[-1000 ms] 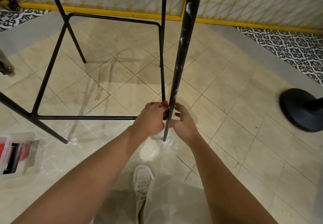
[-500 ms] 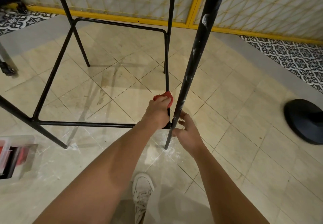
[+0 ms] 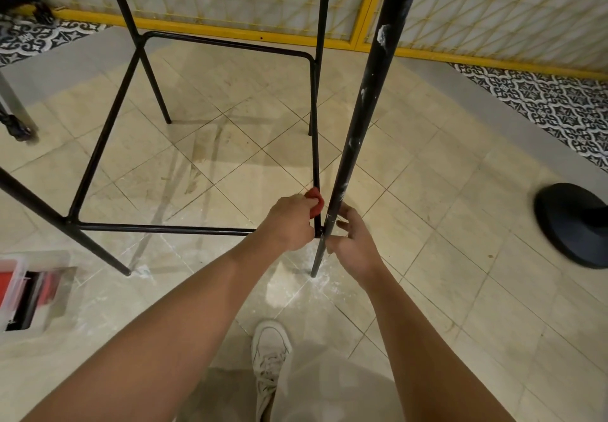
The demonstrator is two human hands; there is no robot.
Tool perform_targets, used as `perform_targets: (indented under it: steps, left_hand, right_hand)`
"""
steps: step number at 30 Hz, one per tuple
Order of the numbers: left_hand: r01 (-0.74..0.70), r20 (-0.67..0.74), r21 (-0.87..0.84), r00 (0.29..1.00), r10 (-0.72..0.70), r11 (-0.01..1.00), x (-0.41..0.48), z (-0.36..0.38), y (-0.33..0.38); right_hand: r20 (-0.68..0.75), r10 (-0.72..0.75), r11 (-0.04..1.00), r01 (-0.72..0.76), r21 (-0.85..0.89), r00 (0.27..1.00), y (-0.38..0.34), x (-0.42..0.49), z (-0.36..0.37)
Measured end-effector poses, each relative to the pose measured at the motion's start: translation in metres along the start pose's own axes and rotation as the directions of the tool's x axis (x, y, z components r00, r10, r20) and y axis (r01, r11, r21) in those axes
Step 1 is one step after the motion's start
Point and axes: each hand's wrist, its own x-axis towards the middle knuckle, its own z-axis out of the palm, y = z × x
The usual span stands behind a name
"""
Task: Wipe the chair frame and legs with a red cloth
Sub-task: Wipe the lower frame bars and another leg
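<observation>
The black metal chair frame [image 3: 108,125] stands on the tiled floor in front of me. Its low foot rails form a square between the legs. My left hand [image 3: 289,224] is closed on a red cloth [image 3: 315,200], pressed around the right-hand foot rail just beyond its near corner. Only a small fold of the cloth shows past my fingers. The near right leg [image 3: 373,73] is black with white flecks. My right hand [image 3: 353,244] holds it loosely just below the corner joint, thumb and fingertips touching the tube.
A clear plastic box with red items [image 3: 29,290] lies on the floor at the left. A black round stand base [image 3: 572,224] sits at the right. A yellow-framed screen [image 3: 230,28] runs along the back. My white shoe [image 3: 270,349] is below my arms.
My left hand slid the red cloth from the corner joint away along the right rail, then came back a little toward the corner. My right hand's hold on the leg loosened.
</observation>
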Motion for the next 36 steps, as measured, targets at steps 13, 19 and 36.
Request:
perform_targets:
  steps: [13, 19, 36]
  left_hand:
    - [-0.259, -0.024, 0.165, 0.964, 0.267, 0.952, -0.05, 0.005, -0.006]
    - [-0.193, -0.116, 0.239, 0.967, 0.225, 0.952, -0.051, 0.024, 0.006]
    - [-0.304, -0.074, 0.662, 0.883, 0.463, 0.686, -0.056, 0.057, -0.015]
  right_hand:
    - [-0.021, 0.002, 1.0, -0.002, 0.015, 1.0, -0.005, -0.015, -0.002]
    - [-0.052, 0.014, 0.999, -0.012, 0.04, 0.999, -0.002, -0.02, -0.01]
    - [-0.03, 0.06, 0.996, -0.058, 0.07, 0.998, -0.001, -0.02, -0.011]
